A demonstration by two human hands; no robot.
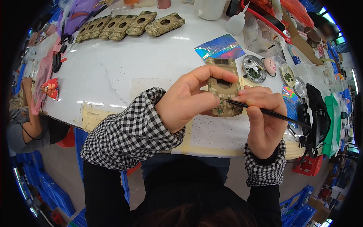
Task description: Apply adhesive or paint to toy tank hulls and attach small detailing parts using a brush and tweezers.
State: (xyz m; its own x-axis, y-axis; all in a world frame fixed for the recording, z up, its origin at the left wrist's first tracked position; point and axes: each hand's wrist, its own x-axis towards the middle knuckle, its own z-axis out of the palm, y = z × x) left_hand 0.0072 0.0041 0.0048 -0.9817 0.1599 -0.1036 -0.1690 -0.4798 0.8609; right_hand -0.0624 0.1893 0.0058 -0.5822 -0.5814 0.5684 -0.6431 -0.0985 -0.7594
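Observation:
My left hand (189, 92) is closed round a camouflage-painted toy tank hull (223, 110), thumb on the near side and index finger reaching over its top. The hull has a round hole in its upper face and dark panels at its far end. In my right hand (264, 115) are slim black tweezers (278, 114), gripped between thumb and fingers. Their tip touches or nearly touches the hull's surface beside my left thumb. Whether the tip pinches anything is too small to see. A metal dish (245, 64) of small dark green parts lies just beyond my right hand.
Several similar hulls (165, 25) line the table's far left. Behind the held hull lies a shiny holographic sheet (219, 47). A second dish (287, 74), a squeeze bottle (236, 23) and a black bag (319, 109) crowd the right. Another person's arm (32, 109) shows at far left.

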